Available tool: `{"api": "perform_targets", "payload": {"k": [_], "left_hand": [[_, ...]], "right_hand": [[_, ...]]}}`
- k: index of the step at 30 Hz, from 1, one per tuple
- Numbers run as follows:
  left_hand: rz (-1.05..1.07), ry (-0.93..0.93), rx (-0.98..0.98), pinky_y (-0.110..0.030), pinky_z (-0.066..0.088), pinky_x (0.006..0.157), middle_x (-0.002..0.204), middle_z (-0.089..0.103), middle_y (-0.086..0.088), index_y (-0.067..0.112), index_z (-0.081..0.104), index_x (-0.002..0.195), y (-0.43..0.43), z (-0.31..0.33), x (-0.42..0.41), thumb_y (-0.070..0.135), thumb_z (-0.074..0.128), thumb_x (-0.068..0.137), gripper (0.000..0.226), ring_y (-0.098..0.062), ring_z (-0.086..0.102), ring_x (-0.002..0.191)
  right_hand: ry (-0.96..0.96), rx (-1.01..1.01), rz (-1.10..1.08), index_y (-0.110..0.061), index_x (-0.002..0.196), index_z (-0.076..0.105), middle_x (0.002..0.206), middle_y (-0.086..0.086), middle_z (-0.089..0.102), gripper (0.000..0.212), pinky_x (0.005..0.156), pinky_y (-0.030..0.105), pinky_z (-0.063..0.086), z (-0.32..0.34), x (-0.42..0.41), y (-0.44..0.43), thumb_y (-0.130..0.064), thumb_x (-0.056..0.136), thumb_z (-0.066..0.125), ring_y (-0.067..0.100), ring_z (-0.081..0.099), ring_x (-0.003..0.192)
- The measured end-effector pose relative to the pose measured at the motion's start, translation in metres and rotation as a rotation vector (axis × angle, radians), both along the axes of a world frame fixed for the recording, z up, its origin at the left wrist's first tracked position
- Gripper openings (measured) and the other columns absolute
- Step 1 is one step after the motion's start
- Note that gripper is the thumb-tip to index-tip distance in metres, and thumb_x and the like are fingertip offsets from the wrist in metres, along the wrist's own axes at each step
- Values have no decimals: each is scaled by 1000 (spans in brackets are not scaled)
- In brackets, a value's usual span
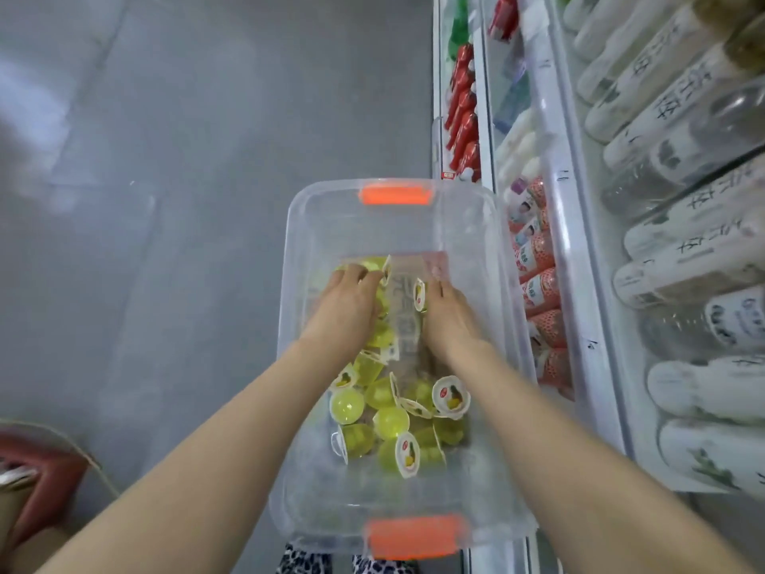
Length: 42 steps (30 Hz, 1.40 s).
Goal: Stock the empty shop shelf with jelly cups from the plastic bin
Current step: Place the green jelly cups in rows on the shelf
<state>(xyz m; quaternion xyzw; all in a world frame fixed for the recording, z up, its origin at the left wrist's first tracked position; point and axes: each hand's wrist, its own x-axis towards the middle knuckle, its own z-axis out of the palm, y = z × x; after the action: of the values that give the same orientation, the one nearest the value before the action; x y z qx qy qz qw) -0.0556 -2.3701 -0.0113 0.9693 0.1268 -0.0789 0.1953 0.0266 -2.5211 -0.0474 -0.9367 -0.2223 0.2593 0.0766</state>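
A clear plastic bin (298, 225) with orange handles stands on the floor beside the shelving. Inside lie several yellow jelly cups (391, 422) with white printed lids, piled toward the near end. Both my arms reach down into the bin. My left hand (350, 302) is palm down on cups at the far left of the pile, its fingers curled over them. My right hand (449, 314) is lower in the bin's middle right, fingers bent around a lidded cup (419, 294). The fingertips of both hands are partly hidden, so how firmly each grips is unclear.
White shelves (559, 167) run along the right, filled with red bottles (463, 113), pink packs (542, 283) and white bottles (679, 250). Grey floor (165, 200) spreads to the left. A red object (45, 478) lies at the lower left edge.
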Motion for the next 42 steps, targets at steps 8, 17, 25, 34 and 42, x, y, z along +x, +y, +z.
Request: {"api": "perform_targets", "payload": {"k": [8,17,25,34,42], "left_hand": [[12,195,31,-38,32,106,146,35,-11,11,37,142,5,-36,46,4,48,93,51,-33,37,131],[8,265,56,-48,46,96,130,38,-15,10,47,131,12,-62,75,0,49,89,43,-38,45,115],[-1,299,24,-44,43,93,126,56,-15,9,40,127,11,-67,80,12,63,89,45,-36,53,116],[-52,280,46,-41,41,93,124,47,-12,23,44,129,15,-65,78,29,66,90,45,-35,44,111],[6,242,37,-38,40,94,128,55,-12,15,35,140,9,-29,61,33,71,86,67,-34,47,121]], "right_hand": [[-68,-61,-17,-16,136,43,143,6,39,51,97,42,40,-28,-9,14,-8,88,55,33,35,130],[-53,-10,-17,-19,130,49,124,6,56,51,88,40,41,-22,-37,-1,-21,81,65,33,47,114],[24,-7,50,-21,135,43,128,9,45,59,92,39,43,-20,-30,-9,-12,82,65,33,42,118],[-43,58,-37,-23,128,45,119,10,54,50,81,40,47,-14,-34,-11,-25,82,65,34,54,102],[-88,177,-72,-12,131,44,125,12,47,57,78,40,46,13,-43,-20,-27,81,66,36,59,96]]}}
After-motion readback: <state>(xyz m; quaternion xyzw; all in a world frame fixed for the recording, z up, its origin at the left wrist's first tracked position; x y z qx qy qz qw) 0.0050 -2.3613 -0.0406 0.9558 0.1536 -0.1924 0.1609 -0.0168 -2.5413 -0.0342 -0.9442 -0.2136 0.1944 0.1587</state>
